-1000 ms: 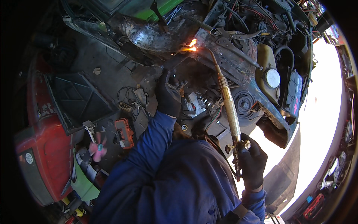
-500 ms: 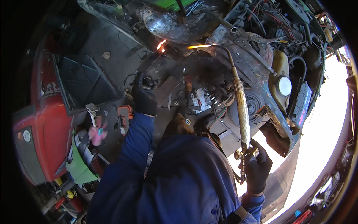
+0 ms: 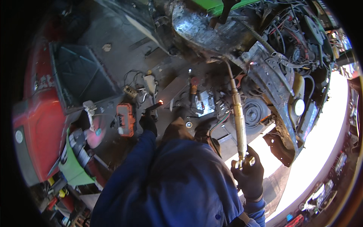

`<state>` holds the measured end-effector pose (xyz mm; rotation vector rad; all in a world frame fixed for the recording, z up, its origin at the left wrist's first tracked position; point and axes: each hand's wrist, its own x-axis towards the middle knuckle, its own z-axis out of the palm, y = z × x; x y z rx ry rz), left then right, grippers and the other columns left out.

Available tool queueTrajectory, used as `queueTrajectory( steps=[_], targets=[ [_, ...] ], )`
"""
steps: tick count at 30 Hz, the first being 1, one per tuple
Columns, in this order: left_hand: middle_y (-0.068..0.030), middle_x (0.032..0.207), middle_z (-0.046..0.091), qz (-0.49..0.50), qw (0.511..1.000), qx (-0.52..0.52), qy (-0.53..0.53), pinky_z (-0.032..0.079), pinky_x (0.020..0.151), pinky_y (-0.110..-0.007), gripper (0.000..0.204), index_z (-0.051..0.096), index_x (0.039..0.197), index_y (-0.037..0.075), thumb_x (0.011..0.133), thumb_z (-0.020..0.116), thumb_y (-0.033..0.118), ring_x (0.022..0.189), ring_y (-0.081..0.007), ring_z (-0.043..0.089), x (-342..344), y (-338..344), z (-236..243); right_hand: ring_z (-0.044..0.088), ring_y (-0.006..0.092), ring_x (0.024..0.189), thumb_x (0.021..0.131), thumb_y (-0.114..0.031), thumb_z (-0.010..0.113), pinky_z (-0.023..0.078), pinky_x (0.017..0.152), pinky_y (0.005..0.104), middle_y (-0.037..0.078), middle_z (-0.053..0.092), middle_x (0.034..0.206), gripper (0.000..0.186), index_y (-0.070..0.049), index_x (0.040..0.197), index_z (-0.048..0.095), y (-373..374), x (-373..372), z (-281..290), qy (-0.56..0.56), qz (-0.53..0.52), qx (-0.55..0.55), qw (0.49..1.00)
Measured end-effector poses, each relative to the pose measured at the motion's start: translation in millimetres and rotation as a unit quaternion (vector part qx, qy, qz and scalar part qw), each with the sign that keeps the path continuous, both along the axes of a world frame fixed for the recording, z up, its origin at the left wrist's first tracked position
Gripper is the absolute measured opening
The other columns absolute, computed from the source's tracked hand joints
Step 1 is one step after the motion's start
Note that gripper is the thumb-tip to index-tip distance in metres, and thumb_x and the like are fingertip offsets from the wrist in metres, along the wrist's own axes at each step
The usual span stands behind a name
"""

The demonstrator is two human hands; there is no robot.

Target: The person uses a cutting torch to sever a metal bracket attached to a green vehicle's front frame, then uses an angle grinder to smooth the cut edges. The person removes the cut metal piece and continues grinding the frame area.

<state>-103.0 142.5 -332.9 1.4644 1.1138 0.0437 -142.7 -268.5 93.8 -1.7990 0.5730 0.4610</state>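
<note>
My left hand [image 3: 148, 123], in a dark glove, grips a dark metal strip [image 3: 152, 107] whose far tip glows orange, low over the littered floor. My gloved right hand [image 3: 249, 174] is closed around the valve end of a long brass torch [image 3: 238, 117]. The bent nozzle reaches up beside the rusty, partly bare inner panel [image 3: 196, 32] of a car body; I cannot make out a flame at it.
An engine bay [image 3: 295, 30] with a battery [image 3: 307, 117] lies right. At left are a red vehicle panel [image 3: 45, 132], a dark metal panel [image 3: 77, 72], a pink fan [image 3: 96, 134] and an orange case [image 3: 124, 121]. A wheel rim [image 3: 253, 113] and scattered tools lie below the car.
My left hand has moved down and left from the car panel with the glowing strip, which has dimmed. The bright flame seen at the nozzle earlier no longer shows. The view has shifted.
</note>
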Motion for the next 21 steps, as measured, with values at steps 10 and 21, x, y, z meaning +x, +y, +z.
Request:
queueTrajectory(
  steps=[10, 21],
  targets=[
    [-0.0052, 0.078, 0.071, -0.097, 0.981, -0.160, -0.043, 0.056, 0.061, -0.034, 0.029, 0.070, 0.099, 0.011, 0.102, 0.073, 0.039, 0.064, -0.0181, 0.069, 180.6, 26.3, 28.4, 0.068, 0.0230, 0.126, 0.090, 0.010, 0.086, 0.056, 0.110, 0.0358, 0.013, 0.065, 0.132, 0.101, 0.002, 0.172, 0.028, 55.4, 5.6, 12.0, 0.045, -0.068, 0.076, 0.994],
    [-0.0094, 0.089, 0.075, -0.433, 0.900, 0.022, -0.032, 0.058, 0.073, -0.039, 0.026, 0.078, 0.109, 0.005, 0.108, 0.064, 0.026, 0.079, -0.0210, 0.074, 54.9, 8.4, -7.8, 0.070, 0.0129, 0.110, 0.093, -0.008, 0.073, 0.054, 0.099, 0.0292, 0.013, 0.073, 0.130, 0.083, 0.001, 0.169, 0.040, 59.5, -1.6, 6.5, -0.009, -0.004, 0.049, 0.999]
  ],
)
